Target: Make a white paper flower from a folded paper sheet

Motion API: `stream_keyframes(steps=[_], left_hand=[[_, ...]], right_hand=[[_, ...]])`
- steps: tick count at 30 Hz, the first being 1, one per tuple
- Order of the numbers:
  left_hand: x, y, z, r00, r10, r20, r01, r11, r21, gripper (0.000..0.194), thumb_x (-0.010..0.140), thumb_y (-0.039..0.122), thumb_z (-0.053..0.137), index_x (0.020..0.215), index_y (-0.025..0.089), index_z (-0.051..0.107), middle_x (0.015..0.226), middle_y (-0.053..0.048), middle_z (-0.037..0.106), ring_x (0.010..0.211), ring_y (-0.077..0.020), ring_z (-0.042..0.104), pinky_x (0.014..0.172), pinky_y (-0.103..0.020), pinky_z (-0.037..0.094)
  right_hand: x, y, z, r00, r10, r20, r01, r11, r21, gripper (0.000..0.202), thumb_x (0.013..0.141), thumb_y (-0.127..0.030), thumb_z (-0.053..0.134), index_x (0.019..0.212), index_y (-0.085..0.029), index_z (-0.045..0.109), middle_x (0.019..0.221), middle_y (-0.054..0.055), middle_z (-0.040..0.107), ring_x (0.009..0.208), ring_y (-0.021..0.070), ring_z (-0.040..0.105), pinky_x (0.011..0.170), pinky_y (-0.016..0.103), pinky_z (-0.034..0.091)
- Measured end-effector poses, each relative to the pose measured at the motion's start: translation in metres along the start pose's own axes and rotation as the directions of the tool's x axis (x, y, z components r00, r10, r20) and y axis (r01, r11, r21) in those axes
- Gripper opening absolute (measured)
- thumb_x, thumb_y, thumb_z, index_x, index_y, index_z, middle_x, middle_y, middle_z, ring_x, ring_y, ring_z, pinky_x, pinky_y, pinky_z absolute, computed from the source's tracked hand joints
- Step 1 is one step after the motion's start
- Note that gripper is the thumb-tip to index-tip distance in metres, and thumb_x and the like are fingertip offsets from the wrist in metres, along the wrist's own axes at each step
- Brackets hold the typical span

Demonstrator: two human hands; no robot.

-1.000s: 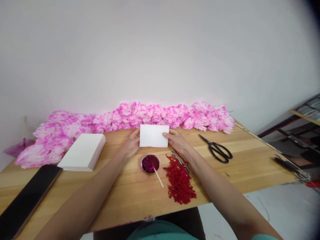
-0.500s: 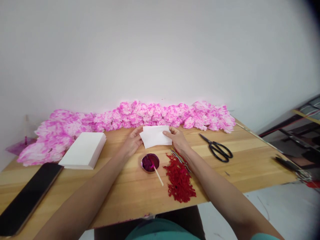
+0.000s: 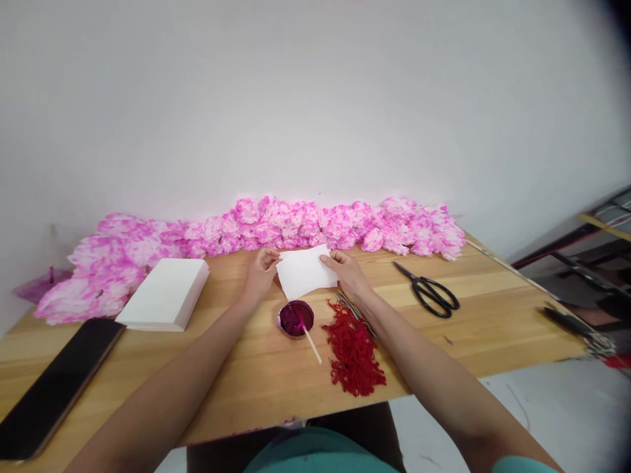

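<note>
White paper sheets [image 3: 306,272], at least two lying unevenly over one another, are held up above the table's middle. My right hand [image 3: 346,272] grips their right edge, thumb on top. At their upper left corner, my left hand [image 3: 262,270] pinches with thumb and fingertips together. Just below the paper sits a small bowl of dark magenta liquid [image 3: 296,318] with a thin wooden stick [image 3: 312,347] leaning out of it. A bundle of red fringed strands on wire stems [image 3: 355,355] lies beside my right forearm.
Fluffy pink-and-white paper flowers [image 3: 296,223] line the wall side of the wooden table. At left are a thick stack of white paper [image 3: 165,292] and a black phone [image 3: 59,387]. Black-handled scissors [image 3: 428,290] lie at right; a dark tool [image 3: 566,322] rests near the right edge.
The top sheet has turned, its right end rising and its lower left corner dropping toward the bowl. My left fingers have drawn together into a pinch at the paper's corner.
</note>
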State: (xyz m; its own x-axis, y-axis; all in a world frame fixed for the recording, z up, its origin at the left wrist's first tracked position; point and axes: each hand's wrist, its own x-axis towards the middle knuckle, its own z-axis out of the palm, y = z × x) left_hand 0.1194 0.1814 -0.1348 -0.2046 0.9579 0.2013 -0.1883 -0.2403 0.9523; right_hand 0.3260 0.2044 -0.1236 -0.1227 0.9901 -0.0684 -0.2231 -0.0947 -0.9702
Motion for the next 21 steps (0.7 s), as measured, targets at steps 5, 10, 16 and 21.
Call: stream_keyframes(steps=[5,10,16,21], left_hand=[[0.0,-0.003,-0.002,0.998,-0.065,0.017,0.063,0.993,0.102,0.014,0.067,0.026,0.068,0.072,0.016,0.059,0.067,0.001,0.064,0.06,-0.0118,0.058,0.058,-0.022,0.046],[-0.001,0.0,-0.004,0.993,-0.114,0.031,0.11,0.986,0.122,0.022,0.069,0.034,0.067,0.08,0.014,0.067,0.073,-0.002,0.069,0.062,-0.0144,0.061,0.062,-0.027,0.05],[-0.007,0.006,-0.001,0.982,-0.163,0.099,0.16,0.986,0.044,0.036,0.077,0.047,0.068,0.089,0.014,0.07,0.087,-0.007,0.072,0.079,-0.0201,0.066,0.077,-0.032,0.051],[-0.006,0.013,0.003,0.994,-0.11,0.002,0.109,0.986,0.123,0.026,0.064,0.034,0.079,0.081,0.017,0.069,0.081,-0.003,0.07,0.081,-0.0196,0.064,0.077,-0.03,0.049]], right_hand=[[0.002,0.002,-0.001,0.998,-0.006,-0.066,0.006,1.0,-0.007,0.041,0.056,-0.048,0.082,0.068,-0.018,0.058,0.063,-0.004,0.061,0.055,0.0092,0.048,0.053,0.023,0.034],[0.002,0.004,-0.002,0.995,-0.019,-0.101,0.018,1.0,-0.006,0.041,0.058,-0.051,0.079,0.069,-0.018,0.056,0.061,-0.006,0.057,0.053,0.0082,0.045,0.051,0.023,0.032],[0.003,0.007,-0.003,0.996,-0.022,-0.091,0.021,1.0,-0.007,0.037,0.061,-0.049,0.078,0.071,-0.019,0.057,0.062,-0.005,0.058,0.053,0.0088,0.046,0.051,0.023,0.033],[0.001,0.0,0.0,0.999,-0.053,-0.005,0.053,0.998,0.018,0.042,0.059,-0.037,0.08,0.094,-0.022,0.062,0.081,-0.002,0.068,0.07,0.0143,0.058,0.064,0.026,0.044]])
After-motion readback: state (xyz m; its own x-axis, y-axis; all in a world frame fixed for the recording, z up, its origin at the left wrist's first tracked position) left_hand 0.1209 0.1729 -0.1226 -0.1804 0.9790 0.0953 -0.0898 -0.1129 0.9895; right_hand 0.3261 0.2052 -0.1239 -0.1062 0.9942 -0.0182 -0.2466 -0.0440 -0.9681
